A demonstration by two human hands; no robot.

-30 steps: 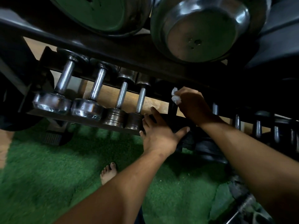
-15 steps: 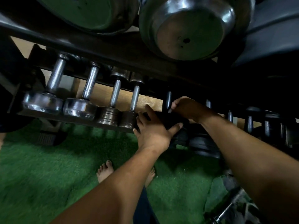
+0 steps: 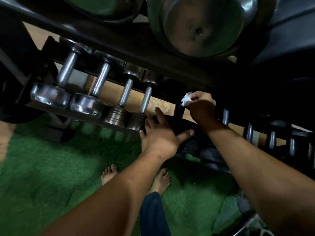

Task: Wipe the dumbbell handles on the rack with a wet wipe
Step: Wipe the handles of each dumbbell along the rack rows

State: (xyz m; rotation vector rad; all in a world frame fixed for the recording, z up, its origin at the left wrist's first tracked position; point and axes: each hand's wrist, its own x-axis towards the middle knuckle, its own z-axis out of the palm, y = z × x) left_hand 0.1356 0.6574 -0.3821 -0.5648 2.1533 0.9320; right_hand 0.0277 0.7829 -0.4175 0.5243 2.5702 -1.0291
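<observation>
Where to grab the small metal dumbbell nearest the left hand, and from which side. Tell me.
Grip the small metal dumbbell by its knurled handle, the bare bar between the two heads. Come from above and the front, fingers wrapped across the bar. The heads sit on the rack rails and its neighbour crowds the left, so only the handle is free. The left hand is closest; the right hand holds the wet wipe.

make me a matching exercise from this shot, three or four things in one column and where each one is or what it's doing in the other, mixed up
Things:
1. wet wipe
2. left hand
3. four silver dumbbells
4. bare feet

Places or states:
A. standing on the green turf
B. lined up on the left of the lower shelf
C. bunched in the right hand, against a dark handle
D. spread on a black dumbbell head

Pairs: 1-C, 2-D, 3-B, 4-A
</observation>
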